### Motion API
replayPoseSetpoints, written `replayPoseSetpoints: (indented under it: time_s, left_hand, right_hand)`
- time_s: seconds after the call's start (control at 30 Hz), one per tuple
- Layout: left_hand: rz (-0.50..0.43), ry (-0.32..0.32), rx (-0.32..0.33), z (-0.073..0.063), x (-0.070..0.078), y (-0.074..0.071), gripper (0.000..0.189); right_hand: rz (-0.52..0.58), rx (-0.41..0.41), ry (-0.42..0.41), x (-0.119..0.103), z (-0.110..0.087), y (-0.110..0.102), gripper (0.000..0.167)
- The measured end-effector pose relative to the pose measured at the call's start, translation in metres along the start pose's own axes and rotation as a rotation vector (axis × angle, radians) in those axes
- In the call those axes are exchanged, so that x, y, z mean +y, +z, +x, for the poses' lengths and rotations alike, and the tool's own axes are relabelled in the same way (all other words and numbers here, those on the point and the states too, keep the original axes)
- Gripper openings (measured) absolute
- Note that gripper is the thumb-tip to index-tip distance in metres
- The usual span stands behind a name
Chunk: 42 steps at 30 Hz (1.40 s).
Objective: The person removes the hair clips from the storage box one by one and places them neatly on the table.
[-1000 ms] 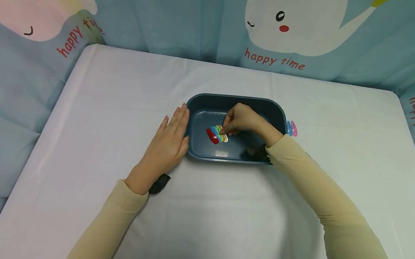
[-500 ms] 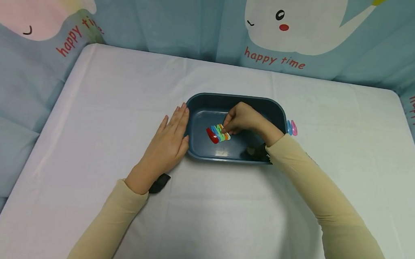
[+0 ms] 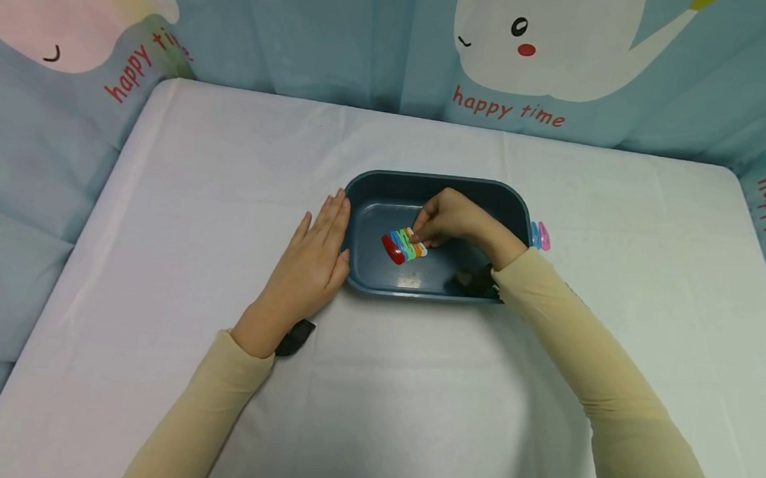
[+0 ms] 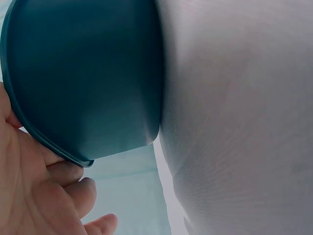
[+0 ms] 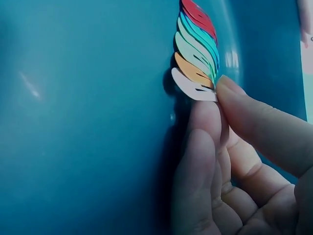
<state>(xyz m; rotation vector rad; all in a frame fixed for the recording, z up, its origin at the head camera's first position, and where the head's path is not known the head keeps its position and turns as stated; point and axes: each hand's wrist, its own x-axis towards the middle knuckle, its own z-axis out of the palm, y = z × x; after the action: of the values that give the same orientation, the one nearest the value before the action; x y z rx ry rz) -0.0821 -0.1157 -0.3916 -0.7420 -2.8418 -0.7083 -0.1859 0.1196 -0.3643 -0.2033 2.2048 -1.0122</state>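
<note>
Several colourful snap hair clips (image 3: 404, 247) lie side by side in a dark blue tray (image 3: 369, 281), red at the left end and white at the right. Reaching into the tray, my right hand (image 3: 451, 218) pinches the narrow ends at the white side of the row. The right wrist view shows the thumb and a finger at the tip of the white hair clip (image 5: 188, 89), beside the orange one. My left hand (image 3: 314, 260) rests its extended fingers along the tray's left rim; in the left wrist view its fingertips touch that rim (image 4: 54, 148).
A blue clip (image 3: 535, 235) and a pink clip (image 3: 544, 236) sit on the outside of the tray's right end. White cloth covers the table (image 3: 227, 159). A printed blue curtain (image 3: 345, 33) hangs behind it.
The right end of the hair clip row has shifted slightly right and away from me, so the orange and white ones show more. The left hand stays against the tray.
</note>
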Motion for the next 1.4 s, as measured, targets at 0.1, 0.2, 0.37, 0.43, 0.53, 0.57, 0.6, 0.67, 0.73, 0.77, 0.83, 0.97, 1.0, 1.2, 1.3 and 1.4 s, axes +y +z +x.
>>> replayPoseSetpoints:
  time_s: [0.1,0.2,0.37,0.43,0.53,0.57,0.6,0.67,0.73,0.77,0.83,0.97,1.0,1.2,1.3,1.4]
  left_hand:
    - [0.002,-0.004,-0.004,0.0,0.0,0.0,0.062]
    - [0.005,-0.006,-0.007,0.001,0.001,-0.001,0.062]
    - [0.006,-0.008,-0.009,0.001,0.001,-0.002,0.062]
    - [0.007,-0.012,-0.013,0.001,0.001,-0.002,0.062]
    - [0.005,-0.015,-0.017,0.001,0.001,-0.003,0.062]
    - [0.006,-0.015,-0.017,0.002,0.001,-0.003,0.062]
    - [0.006,-0.014,-0.016,0.002,0.001,-0.003,0.062]
    - [0.004,-0.014,-0.017,0.002,0.001,-0.004,0.063]
    - [0.004,-0.014,-0.018,0.001,0.001,-0.004,0.063]
    - [0.004,-0.014,-0.019,0.002,0.001,-0.004,0.063]
    - [0.001,-0.016,-0.02,0.002,0.001,-0.004,0.063]
    - [0.003,-0.013,-0.018,0.002,0.001,-0.004,0.063]
    - [0.004,-0.013,-0.017,0.002,0.001,-0.004,0.063]
    - [0.007,-0.017,-0.021,0.002,0.0,-0.003,0.062]
    - [0.001,-0.018,-0.023,0.002,0.0,-0.003,0.062]
    - [-0.004,-0.015,-0.019,0.001,0.0,-0.002,0.062]
  right_hand:
    - [-0.01,0.001,-0.008,0.0,0.0,-0.001,0.01]
    - [-0.023,0.011,-0.011,0.001,0.001,-0.002,0.009]
    - [-0.031,0.022,-0.011,0.001,0.0,-0.003,0.008]
    - [-0.028,0.02,-0.013,0.0,-0.001,-0.004,0.008]
    - [-0.018,0.014,-0.012,-0.001,-0.002,-0.004,0.008]
    - [-0.014,0.01,-0.014,-0.001,-0.002,-0.005,0.008]
    - [-0.012,0.008,-0.014,-0.002,-0.003,-0.005,0.007]
    - [-0.013,0.004,-0.018,-0.002,-0.003,-0.005,0.007]
    - [-0.015,-0.002,-0.02,-0.002,-0.003,-0.006,0.007]
    - [-0.018,-0.005,-0.023,-0.003,-0.003,-0.006,0.007]
    - [-0.025,-0.008,-0.029,-0.003,-0.004,-0.006,0.008]
    - [-0.025,-0.019,-0.029,-0.004,-0.004,-0.007,0.007]
    - [-0.023,-0.022,-0.028,-0.004,-0.005,-0.008,0.007]
    - [-0.009,-0.029,-0.029,-0.003,-0.005,-0.01,0.008]
    - [0.005,-0.018,-0.03,-0.002,-0.005,-0.011,0.009]
    - [0.024,-0.013,-0.032,-0.002,-0.006,-0.012,0.01]
